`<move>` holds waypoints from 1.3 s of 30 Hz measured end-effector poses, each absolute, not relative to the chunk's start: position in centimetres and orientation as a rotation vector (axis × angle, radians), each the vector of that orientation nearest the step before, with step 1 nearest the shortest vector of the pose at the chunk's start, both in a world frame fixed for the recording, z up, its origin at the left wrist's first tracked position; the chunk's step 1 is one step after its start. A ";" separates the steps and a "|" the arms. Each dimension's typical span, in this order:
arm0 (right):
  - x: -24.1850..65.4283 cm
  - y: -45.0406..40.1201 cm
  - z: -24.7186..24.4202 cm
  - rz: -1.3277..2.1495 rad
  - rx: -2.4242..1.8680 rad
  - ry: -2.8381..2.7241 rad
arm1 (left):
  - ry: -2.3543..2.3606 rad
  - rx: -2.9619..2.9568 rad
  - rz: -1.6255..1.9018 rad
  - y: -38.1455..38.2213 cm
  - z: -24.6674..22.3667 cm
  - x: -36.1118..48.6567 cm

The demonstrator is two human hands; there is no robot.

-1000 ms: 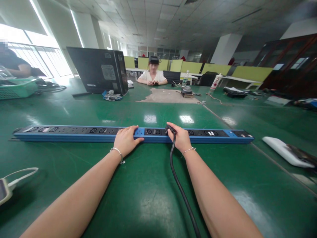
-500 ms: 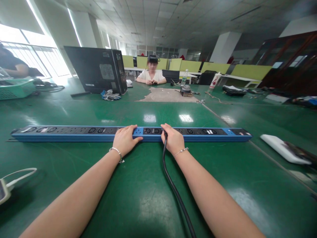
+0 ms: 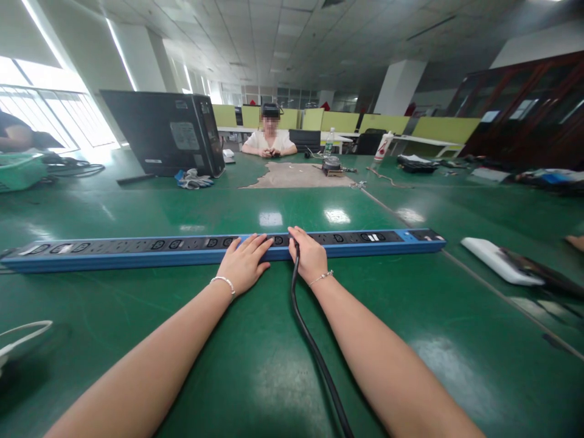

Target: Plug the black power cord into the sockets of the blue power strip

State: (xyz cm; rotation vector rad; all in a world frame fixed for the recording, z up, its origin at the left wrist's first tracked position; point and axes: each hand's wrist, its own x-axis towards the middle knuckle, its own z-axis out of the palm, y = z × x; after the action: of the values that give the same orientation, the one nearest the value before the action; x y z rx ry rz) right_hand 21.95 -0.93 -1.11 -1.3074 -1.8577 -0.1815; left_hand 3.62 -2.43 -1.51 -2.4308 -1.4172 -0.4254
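A long blue power strip [image 3: 114, 260] with a black socket face lies across the green table in front of me. My left hand [image 3: 244, 263] rests on top of it just left of the middle, fingers spread and flat over the sockets, thumb along the front side. Beside it, my right hand [image 3: 308, 253] is closed around the plug end of a black power cable [image 3: 314, 347], held against the strip. The plug itself is mostly hidden by my fingers, so how far it sits in a socket cannot be seen. The cable runs down toward me between my forearms.
A black computer case [image 3: 159, 131] stands at the back left, with gloves [image 3: 194, 179] before it. A person [image 3: 270, 143] sits across the table. To the right lie a white object [image 3: 497, 261] and a dark one. A green basket [image 3: 20, 170] is at far left.
My left hand has slid right along the strip, covering its blue socket section, and its fingers have spread. My right hand keeps its hold on the plug. The whole view has shifted slightly.
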 end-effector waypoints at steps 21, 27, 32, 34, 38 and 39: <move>36.3 0.2 -1.3 0.005 -1.473 -1.285 | -1.416 -2.451 -0.431 -2.3 -1.4 3.1; 36.5 0.1 -1.7 -0.013 -1.470 -1.433 | -1.423 -2.456 -0.437 -2.3 -1.4 3.2; 36.4 -0.3 -1.9 -0.092 -1.489 -1.503 | -1.430 -2.467 -0.435 -2.4 -1.3 3.2; 36.4 -0.5 -1.9 -0.122 -1.489 -1.532 | -1.433 -2.470 -0.438 -2.4 -1.3 3.2; 36.6 -1.0 -1.7 -0.144 -1.497 -1.630 | -1.432 -2.475 -0.449 -2.5 -1.3 3.2; 36.7 -1.1 -1.6 -0.149 -1.499 -1.664 | -1.432 -2.475 -0.451 -2.5 -1.3 3.2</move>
State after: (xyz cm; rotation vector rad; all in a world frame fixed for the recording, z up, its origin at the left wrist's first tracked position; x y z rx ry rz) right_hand 36.73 -1.05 -1.63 -1.4988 -1.6640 -0.1491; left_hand 3.19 -2.47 -1.29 -2.4745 -1.4324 -0.4512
